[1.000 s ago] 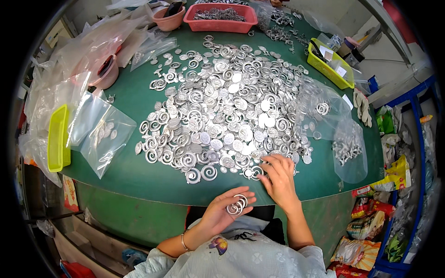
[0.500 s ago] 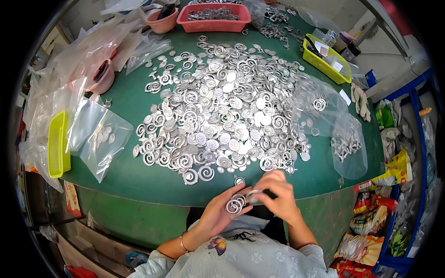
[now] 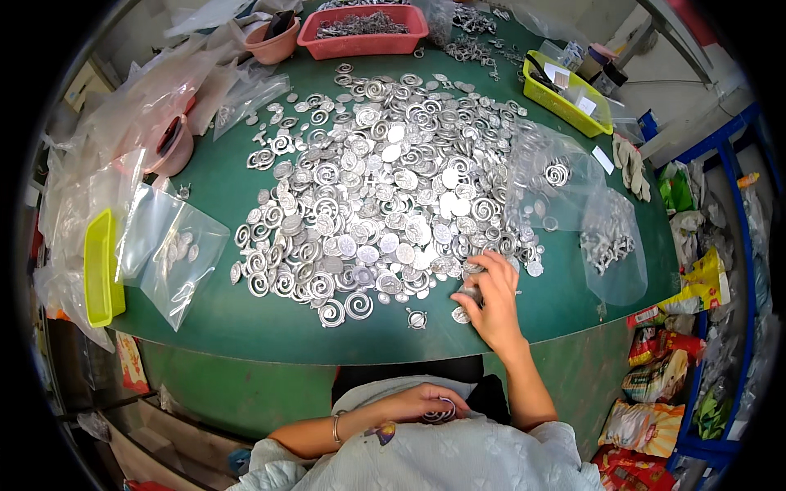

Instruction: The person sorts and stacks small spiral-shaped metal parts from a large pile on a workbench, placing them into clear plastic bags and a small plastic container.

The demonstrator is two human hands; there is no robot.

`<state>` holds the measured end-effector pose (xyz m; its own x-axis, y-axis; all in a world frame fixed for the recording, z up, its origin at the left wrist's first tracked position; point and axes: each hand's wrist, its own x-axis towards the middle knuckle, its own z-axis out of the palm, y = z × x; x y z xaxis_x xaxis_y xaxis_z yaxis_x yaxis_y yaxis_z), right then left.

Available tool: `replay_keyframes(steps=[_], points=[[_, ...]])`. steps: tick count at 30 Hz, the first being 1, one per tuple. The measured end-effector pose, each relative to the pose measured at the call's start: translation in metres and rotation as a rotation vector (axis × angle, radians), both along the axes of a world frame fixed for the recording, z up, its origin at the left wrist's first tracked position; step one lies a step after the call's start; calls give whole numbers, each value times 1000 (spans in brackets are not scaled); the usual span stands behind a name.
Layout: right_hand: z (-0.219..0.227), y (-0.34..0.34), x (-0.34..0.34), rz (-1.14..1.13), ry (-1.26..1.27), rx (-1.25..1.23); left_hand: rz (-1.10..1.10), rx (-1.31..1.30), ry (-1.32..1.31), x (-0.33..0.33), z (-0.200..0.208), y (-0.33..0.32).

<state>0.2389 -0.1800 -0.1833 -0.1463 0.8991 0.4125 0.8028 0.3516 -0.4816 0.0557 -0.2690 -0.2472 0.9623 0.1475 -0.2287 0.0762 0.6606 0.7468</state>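
A wide heap of silver-coloured metal pendants (image 3: pixel 385 196), spirals and flat ovals, covers the middle of the green table (image 3: pixel 221 327). Down by my lap, my left hand (image 3: pixel 409 403) is closed around spiral pendants (image 3: pixel 440 410), partly covered by its fingers. At the heap's near right edge, my right hand (image 3: pixel 495 303) has its thumb and fingers curled round a silver metal piece (image 3: pixel 471 291), whose shape is mostly hidden. Just below that hand lies a small round piece (image 3: pixel 460 315). A ringed round pendant (image 3: pixel 417 319) sits alone near the table's front edge.
Clear plastic bags, one holding small metal parts (image 3: pixel 606 245), lie to the right. More bags (image 3: pixel 184 254) and a yellow-green basket (image 3: pixel 102 270) are at left. A red tray (image 3: pixel 363 42) stands at the back; a yellow basket (image 3: pixel 565 106) and gloves (image 3: pixel 630 168) are back right.
My left hand has drawn back to my lap with the spiral pendants. My right hand has left it and moved forward to the heap's edge. The view has shifted slightly.
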Motion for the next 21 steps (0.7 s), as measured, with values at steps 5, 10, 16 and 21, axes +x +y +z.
replay_keyframes(steps=[5, 10, 16, 21], points=[[1, -18, 5, -115, 753, -335, 25, 26, 57, -2, 9, -1], [32, -48, 9, 252, 912, -729, 176, -553, -55, -3, -1, 2], [37, -16, 13, 68, 254, -150, 344, -825, -338, 7, 8, 13], [16, 26, 31, -141, -302, -39, 487, -776, -142, 11, 42, 34]])
